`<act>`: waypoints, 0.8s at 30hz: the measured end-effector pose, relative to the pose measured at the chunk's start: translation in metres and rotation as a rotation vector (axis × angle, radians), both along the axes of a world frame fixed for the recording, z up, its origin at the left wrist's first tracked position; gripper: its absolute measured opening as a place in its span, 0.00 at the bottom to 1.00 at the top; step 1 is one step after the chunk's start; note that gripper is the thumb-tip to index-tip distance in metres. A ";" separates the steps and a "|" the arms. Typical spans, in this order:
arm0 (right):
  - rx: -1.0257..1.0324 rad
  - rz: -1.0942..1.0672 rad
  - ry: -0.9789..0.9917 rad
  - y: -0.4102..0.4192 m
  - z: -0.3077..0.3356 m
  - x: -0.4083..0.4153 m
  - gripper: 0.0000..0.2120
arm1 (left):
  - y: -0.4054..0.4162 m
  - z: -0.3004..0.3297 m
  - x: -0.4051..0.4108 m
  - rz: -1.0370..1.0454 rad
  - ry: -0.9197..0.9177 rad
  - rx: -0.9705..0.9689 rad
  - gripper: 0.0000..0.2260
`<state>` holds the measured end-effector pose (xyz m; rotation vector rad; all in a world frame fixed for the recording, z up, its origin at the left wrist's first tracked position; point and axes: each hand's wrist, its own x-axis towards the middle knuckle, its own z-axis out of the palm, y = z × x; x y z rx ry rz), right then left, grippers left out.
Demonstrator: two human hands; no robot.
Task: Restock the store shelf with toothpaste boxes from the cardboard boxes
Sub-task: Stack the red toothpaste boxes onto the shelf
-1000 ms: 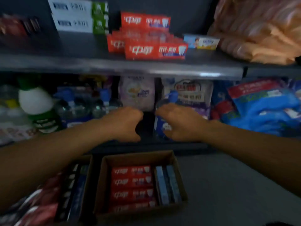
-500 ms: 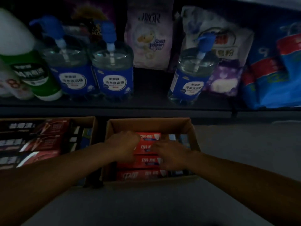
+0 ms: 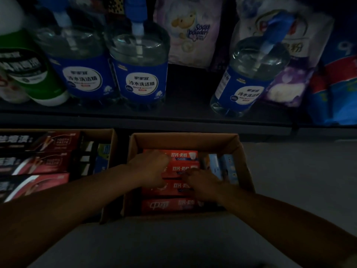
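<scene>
Both hands reach into the carton for red toothpaste boxes.

The red toothpaste boxes [image 3: 174, 187] lie flat in a stack inside the open carton [image 3: 185, 141] on the floor; to lift cleanly, take one box by its long edges. The left hand [image 3: 149, 169] curls over the upper boxes, the right hand [image 3: 202, 183] beside it; whether either grip actually pinches a box, I cannot tell.

toothpaste boxes [image 3: 170, 205] in cardboard box [image 3: 185, 141], below shelf [image 3: 135, 120]
</scene>
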<state>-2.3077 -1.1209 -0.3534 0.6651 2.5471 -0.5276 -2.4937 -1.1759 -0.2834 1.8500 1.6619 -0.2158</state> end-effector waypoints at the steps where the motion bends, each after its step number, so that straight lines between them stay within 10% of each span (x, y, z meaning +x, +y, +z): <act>1: 0.006 0.004 -0.011 0.000 -0.003 0.000 0.24 | -0.001 -0.002 -0.001 0.003 -0.001 -0.003 0.21; 24: 0.174 0.097 -0.034 0.026 0.062 -0.009 0.30 | 0.002 0.047 -0.017 0.013 0.032 0.029 0.12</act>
